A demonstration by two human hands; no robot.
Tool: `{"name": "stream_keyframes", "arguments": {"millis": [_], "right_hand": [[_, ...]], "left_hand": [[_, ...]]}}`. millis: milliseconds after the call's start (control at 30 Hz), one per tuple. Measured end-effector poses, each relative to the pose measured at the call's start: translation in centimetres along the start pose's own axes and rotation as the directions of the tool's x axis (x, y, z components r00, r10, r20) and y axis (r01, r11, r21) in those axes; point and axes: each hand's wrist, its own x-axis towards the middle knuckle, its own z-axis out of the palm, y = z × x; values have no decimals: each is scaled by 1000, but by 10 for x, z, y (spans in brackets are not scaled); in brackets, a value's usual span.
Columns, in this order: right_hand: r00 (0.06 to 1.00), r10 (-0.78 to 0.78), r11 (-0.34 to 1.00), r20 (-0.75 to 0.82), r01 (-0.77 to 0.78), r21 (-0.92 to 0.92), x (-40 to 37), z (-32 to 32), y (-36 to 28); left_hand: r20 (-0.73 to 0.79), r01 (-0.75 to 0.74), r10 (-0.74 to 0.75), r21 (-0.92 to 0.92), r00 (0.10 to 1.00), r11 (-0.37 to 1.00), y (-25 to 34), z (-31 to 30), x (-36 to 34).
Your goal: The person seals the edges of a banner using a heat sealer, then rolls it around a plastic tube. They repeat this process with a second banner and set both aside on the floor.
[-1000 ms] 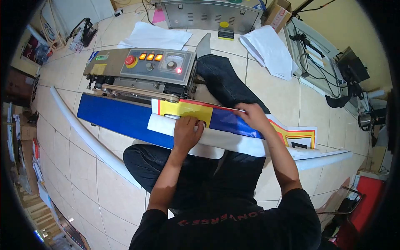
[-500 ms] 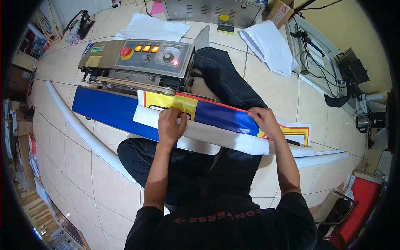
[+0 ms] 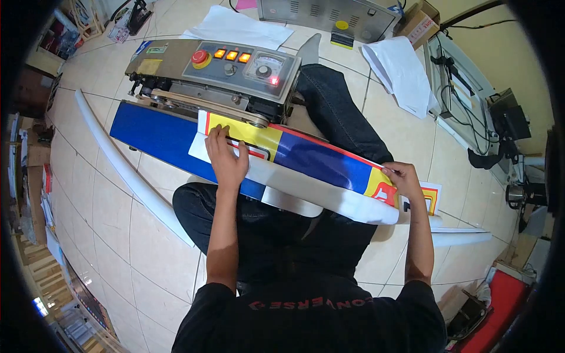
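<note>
Presently, left hand [image 3: 227, 162]: lay open, fingers spread on the printed sheet [image 3: 321, 159].
Right hand [image 3: 404, 179]: pinched its red-trimmed edge.
Sheet: lay partly over the blue conveyor [image 3: 152, 133], upper edge at the band sealer [image 3: 238, 67].
Sealing edge: seemingly mid-feed, which called for holding it straight.
Sealer labels [image 3: 149, 67]: were too small to read.
Black shirt [image 3: 312, 332]: read "CONVERSE".

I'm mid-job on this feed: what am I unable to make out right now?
Head view, all of it:
Banner print: the lower part is hidden by the white fold, some of the yellow by the left hand.
Banner under the right hand: covered by that hand and wrist.
Dial markings: too small to read.
Steel box: top cut off by the upper picture edge.
</note>
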Motion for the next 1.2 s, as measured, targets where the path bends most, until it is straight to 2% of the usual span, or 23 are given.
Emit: {"name": "stream_keyframes", "arguments": {"millis": [67, 133, 200, 267, 300, 333, 467, 533, 667, 733, 800, 833, 900, 933, 967, 1000, 1033, 1067, 1133, 1200], "right_hand": [[999, 31, 999, 9, -31, -23, -2, -1, 2], [999, -12, 995, -29, 14, 95, -1, 4, 7], [999, -22, 997, -28, 24, 76, -1, 4, 9], [999, -32, 998, -24, 33, 59, 1, 3, 8], [997, -73, 997, -21, 73, 17, 1, 4, 7], [994, -109, 994, -23, 108, -26, 0, 3, 6], [997, -72, 996, -12, 71, -53, 0, 3, 3], [997, -47, 996, 58, 51, -76, 1, 2, -7], [989, -38, 999, 143, 34, 31, 5, 4, -6], [984, -18, 999, 177, 9, 51, 8, 3, -11], [979, -1, 997, 203, -15, 77, 17, 6, -13], [965, 14, 989, 263, -53, 142, 22, 6, -11], [930, 37, 973, 365, -117, 200, 31, 5, -8], [926, 35, 973, 377, -118, 200, 35, 5, -3], [910, 13, 973, 415, -107, 206, 41, 3, 3], [893, -13, 973, 449, -92, 210, 48, 2, 5], [886, -13, 979, 463, -83, 187, 50, 0, -4], [884, -19, 981, 467, -75, 181, 53, -1, -10], [845, 94, 988, 526, -146, 58, 57, -1, -19], [860, 84, 987, 503, -140, 75, 56, 3, -22]], "left_hand": [[6, 34, -34, -35, 999, 999, -4, -1, 1], [14, 54, -55, 16, 998, 998, -9, -2, 3], [53, 102, -107, 87, 993, 991, -14, -3, 4], [-1, 151, -154, 203, 988, 967, -25, -1, 7], [29, 195, -204, 191, 979, 962, -30, 0, 8], [36, 188, -198, 183, 980, 965, -34, 0, 9], [19, 175, -185, 234, 983, 956, -43, 2, 12], [25, 187, -198, 230, 980, 955, -47, 0, 15], [-7, 177, -181, 240, 984, 955, -51, -4, 19], [-69, 133, -130, 43, 989, 990, -47, -15, 17], [-188, 55, -68, -74, 980, 996, -30, -23, 6], [-178, 26, -38, -68, 983, 997, -1, -30, 1], [10, 1, 2, -211, 1000, 977, 43, -32, -20], [46, -115, 130, -243, 990, 963, 53, -17, -33], [191, -175, 218, -216, 957, 960, 77, -17, -37], [266, -227, 287, -233, 920, 946, 99, -13, -33], [334, -208, 277, -228, 901, 951, 113, -6, -33], [326, -204, 270, -224, 906, 953, 120, 2, -35], [343, -163, 204, -145, 917, 976, 130, 18, -34], [374, -137, 153, -70, 914, 988, 140, 25, -35]]}}
